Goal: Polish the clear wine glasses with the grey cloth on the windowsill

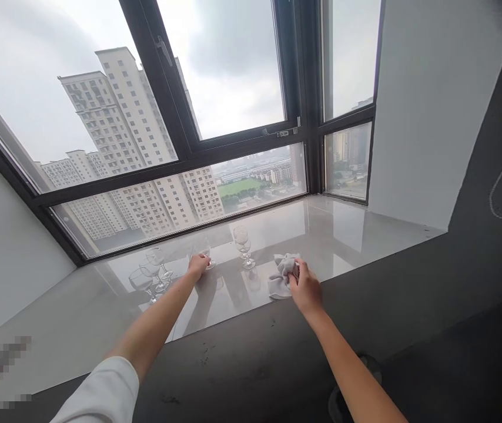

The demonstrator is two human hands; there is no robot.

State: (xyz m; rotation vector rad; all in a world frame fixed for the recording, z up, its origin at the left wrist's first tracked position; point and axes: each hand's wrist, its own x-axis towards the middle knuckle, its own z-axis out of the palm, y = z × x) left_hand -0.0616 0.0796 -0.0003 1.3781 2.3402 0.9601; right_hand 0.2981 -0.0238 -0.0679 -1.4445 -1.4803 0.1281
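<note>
A person's left hand (198,265) holds a stemmed glass (205,247) low down on the windowsill (361,244), fingers drawn closed; at its three o'clock, the right hand (307,288) bunches a grey cloth (281,275) in curled fingers. A glass cluster (141,278) stands at nine o'clock, further glassware (241,236) at two. Work appears under way; which glasses are finished, I cannot tell. No brands or writing are legible.
</note>
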